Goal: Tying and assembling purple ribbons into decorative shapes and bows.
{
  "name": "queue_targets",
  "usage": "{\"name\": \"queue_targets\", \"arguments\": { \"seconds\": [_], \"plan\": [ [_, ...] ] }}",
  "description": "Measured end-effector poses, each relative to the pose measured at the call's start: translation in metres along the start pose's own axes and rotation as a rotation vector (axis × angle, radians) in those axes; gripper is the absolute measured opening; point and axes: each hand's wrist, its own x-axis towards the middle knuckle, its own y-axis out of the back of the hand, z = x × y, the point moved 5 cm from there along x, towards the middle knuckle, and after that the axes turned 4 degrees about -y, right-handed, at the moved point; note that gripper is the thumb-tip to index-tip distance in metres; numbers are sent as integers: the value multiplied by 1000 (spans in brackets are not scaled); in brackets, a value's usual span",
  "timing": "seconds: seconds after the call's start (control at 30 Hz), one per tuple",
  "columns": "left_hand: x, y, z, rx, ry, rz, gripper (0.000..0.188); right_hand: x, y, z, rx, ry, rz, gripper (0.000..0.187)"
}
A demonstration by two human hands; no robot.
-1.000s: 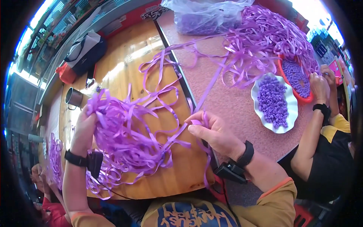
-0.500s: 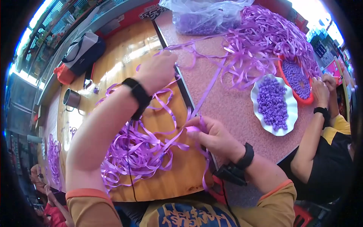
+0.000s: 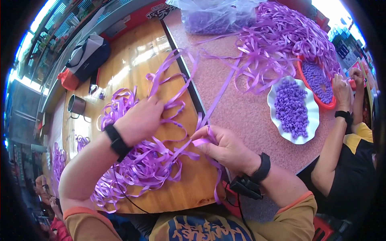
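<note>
My right hand [image 3: 227, 148] pinches a purple ribbon [image 3: 202, 141] between thumb and fingertips, above the edge of the wooden board. Strands of this ribbon run off from the fingers to both sides. Back uppermost, my left hand [image 3: 144, 117] is over the tangled heap of purple ribbon [image 3: 136, 162], its fingers curled down and mostly hidden. Loose ribbon loops [image 3: 177, 76] rise beyond that hand. Small purple beads [image 3: 177, 123] are threaded on a strand between the two hands.
A white scalloped dish [image 3: 313, 128] of purple beads stands at right, beside a red-rimmed basket [image 3: 327, 106] of beads. Behind lie a large ribbon bundle [image 3: 289, 36] and a clear bag [image 3: 217, 20]. A metal mug [image 3: 76, 105] stands left. A co-worker's hands [image 3: 341, 92] are at far right.
My left hand has come back toward me and left, from the board's far edge to the ribbon heap. Ribbon loops now stand up where it was. My right hand keeps its pinch.
</note>
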Motion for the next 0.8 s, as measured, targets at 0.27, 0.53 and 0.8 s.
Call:
{"name": "queue_targets", "arguments": {
  "seconds": [0.27,0.53,0.8],
  "plan": [
    [-71,21,-3,-95,117,-380,18,1,-2,2,-66,-18,21,20],
    [38,45,-43,-38,78,351,32,3,-2,4,-40,20,33,20],
    [87,7,-55,-32,189,293,18,0,2,5,-70,34,-4,21]
  ]
}}
